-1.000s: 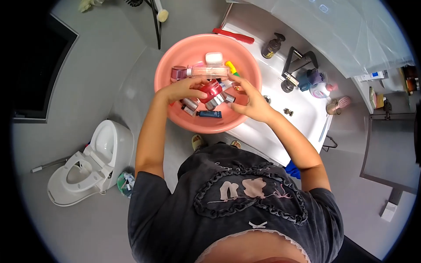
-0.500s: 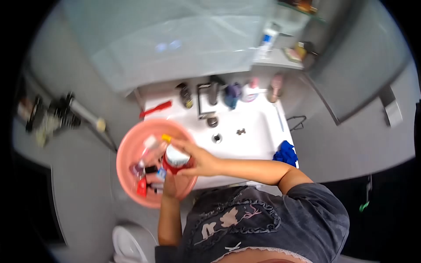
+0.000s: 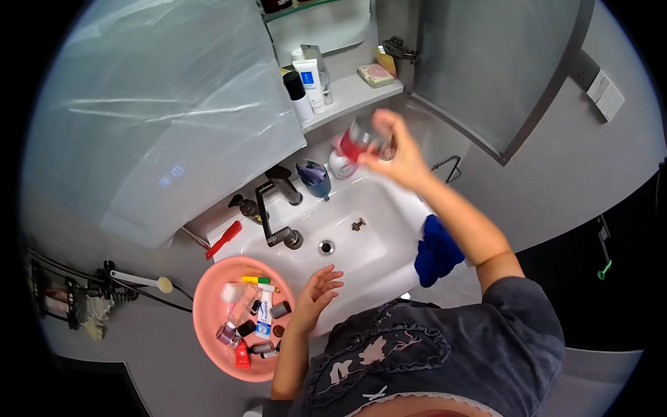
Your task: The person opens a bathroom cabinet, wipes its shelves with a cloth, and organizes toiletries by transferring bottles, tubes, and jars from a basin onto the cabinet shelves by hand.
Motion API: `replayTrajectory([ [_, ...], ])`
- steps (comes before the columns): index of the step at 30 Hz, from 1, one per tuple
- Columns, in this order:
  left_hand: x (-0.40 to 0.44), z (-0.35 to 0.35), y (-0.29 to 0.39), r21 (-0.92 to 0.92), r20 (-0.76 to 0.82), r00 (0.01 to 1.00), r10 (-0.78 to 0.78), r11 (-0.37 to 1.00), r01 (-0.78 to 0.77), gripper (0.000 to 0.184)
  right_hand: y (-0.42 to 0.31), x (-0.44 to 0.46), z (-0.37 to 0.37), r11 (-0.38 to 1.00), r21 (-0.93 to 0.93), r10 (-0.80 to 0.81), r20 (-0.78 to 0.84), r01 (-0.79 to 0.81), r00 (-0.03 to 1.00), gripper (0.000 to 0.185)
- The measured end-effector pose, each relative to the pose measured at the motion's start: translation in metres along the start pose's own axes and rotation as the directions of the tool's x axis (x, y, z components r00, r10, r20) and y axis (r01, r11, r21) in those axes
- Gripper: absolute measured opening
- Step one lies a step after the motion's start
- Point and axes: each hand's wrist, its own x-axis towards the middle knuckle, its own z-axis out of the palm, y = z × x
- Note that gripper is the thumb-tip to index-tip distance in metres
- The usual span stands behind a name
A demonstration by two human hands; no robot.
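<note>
My right hand point(image 3: 403, 156) is raised above the back right of the sink, its fingers wrapped round a red jar point(image 3: 353, 144) with a pale lid. Motion blurs the jar, which is tilted below the cabinet shelf point(image 3: 347, 97). My left hand point(image 3: 316, 295) hangs over the sink's front left edge, fingers apart and nothing in them. Beside it stands a pink basin point(image 3: 203, 313) holding a white and blue tube point(image 3: 265, 313), a red tube point(image 3: 242, 354), a yellow and green item point(image 3: 256, 279) and several small bottles.
On the shelf stand a white tube point(image 3: 310, 87), a black-capped bottle point(image 3: 297, 97) and a soap box point(image 3: 376, 75). A mirrored cabinet door point(image 3: 500, 62) is swung out at right. Round the white sink point(image 3: 347, 278) are a black faucet point(image 3: 281, 184), a cup point(image 3: 316, 182) and a blue cloth point(image 3: 438, 250).
The red jar has gone from over the basin up and right toward the shelf in my right hand. My left hand has left the basin and opened. The view has turned right.
</note>
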Motion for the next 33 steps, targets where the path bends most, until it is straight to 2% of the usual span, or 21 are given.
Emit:
replayTrajectory([
  [1,0.002,0.003,0.002,0.050,0.009,1.000,-0.006,0.999,0.005,0.055,0.006,0.025,-0.014,1.000,-0.009,-0.011,-0.055,0.010,0.998,0.082],
  [3,0.006,0.010,0.002,0.052,-0.019,1.000,-0.012,0.999,0.013,0.054,0.007,0.072,-0.035,0.971,-0.232,-0.065,-0.060,0.050,0.996,0.084],
  [4,0.007,0.011,0.001,0.052,-0.036,0.999,-0.014,0.998,0.016,0.053,0.008,0.090,-0.038,0.973,-0.223,-0.064,-0.059,0.050,0.996,0.084],
  [6,0.006,0.014,0.003,0.067,-0.072,0.997,-0.008,0.998,0.013,0.053,0.010,0.120,-0.037,0.889,-0.453,-0.081,-0.023,0.062,0.996,0.086],
  [10,-0.004,0.012,-0.002,0.061,-0.187,0.982,0.024,0.998,-0.013,0.052,0.033,0.155,-0.024,0.860,-0.504,-0.066,0.042,0.079,0.997,0.087],
  [12,-0.012,0.010,-0.006,0.067,-0.241,0.970,0.034,0.998,-0.018,0.053,0.038,0.164,-0.019,0.809,-0.588,0.024,0.075,0.024,0.997,0.089],
  [16,-0.027,0.009,-0.007,0.049,-0.348,0.937,0.039,0.999,-0.023,0.052,0.049,0.171,-0.015,0.803,-0.591,-0.005,0.123,0.077,0.992,0.089],
  [18,-0.033,0.010,-0.009,0.051,-0.381,0.923,0.045,0.998,-0.028,0.051,0.055,0.174,-0.014,0.805,-0.590,0.041,0.155,0.059,0.987,0.087],
  [20,-0.036,0.011,-0.010,0.055,-0.405,0.913,0.049,0.998,-0.029,0.051,0.068,0.178,-0.012,0.802,-0.583,-0.067,0.126,0.128,0.990,0.084],
  [26,-0.047,0.014,-0.009,0.040,-0.443,0.894,0.067,0.998,-0.055,0.053,0.058,0.178,-0.010,0.810,-0.579,-0.019,0.130,0.092,0.991,0.084],
  [30,-0.069,0.002,-0.016,0.019,-0.514,0.852,0.096,0.995,-0.101,0.054,0.072,0.181,-0.011,0.879,-0.471,-0.033,0.109,0.081,0.993,0.083],
  [32,-0.084,-0.007,-0.018,0.083,-0.521,0.837,0.168,0.986,-0.146,0.053,0.065,0.176,-0.011,0.875,-0.477,-0.044,0.092,0.083,0.995,0.081],
  [33,-0.096,-0.016,-0.020,0.127,-0.574,0.798,0.181,0.983,-0.131,0.051,0.064,0.174,-0.011,0.848,-0.525,-0.048,0.068,0.077,0.997,0.080],
])
